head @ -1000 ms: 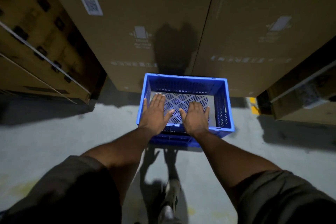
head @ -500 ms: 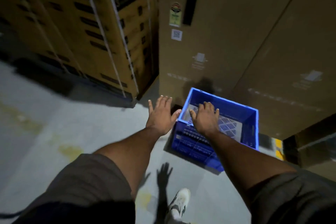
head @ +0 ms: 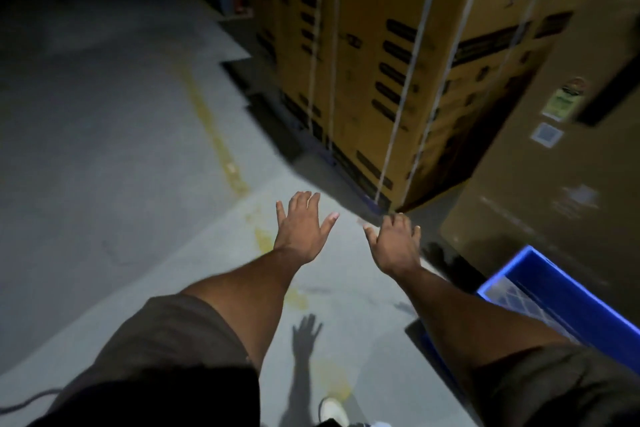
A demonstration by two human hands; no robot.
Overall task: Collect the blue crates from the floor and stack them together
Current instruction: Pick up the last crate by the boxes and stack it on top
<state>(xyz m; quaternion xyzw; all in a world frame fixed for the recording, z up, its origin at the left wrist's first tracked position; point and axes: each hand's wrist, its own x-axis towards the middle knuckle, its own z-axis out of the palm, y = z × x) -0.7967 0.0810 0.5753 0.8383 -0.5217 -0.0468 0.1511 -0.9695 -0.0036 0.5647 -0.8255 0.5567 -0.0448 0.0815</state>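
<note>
A blue crate (head: 568,291) with a white lattice bottom sits on the floor at the lower right, partly hidden behind my right arm and cut off by the frame edge. My left hand (head: 303,229) hovers over the bare floor, fingers spread, holding nothing. My right hand (head: 394,246) is beside it, also flat and empty, to the left of the crate and apart from it. No other blue crate is in view.
A tall strapped yellow-brown carton (head: 391,73) stands on a dark pallet ahead. A plain brown carton (head: 554,177) rises behind the crate at right. The grey concrete floor (head: 114,156) with a worn yellow line stretches to the left. My shoe (head: 332,409) shows at the bottom.
Both hands have left the crate and now hang over the floor. The view has swung left, so the crate has slid to the lower right corner.
</note>
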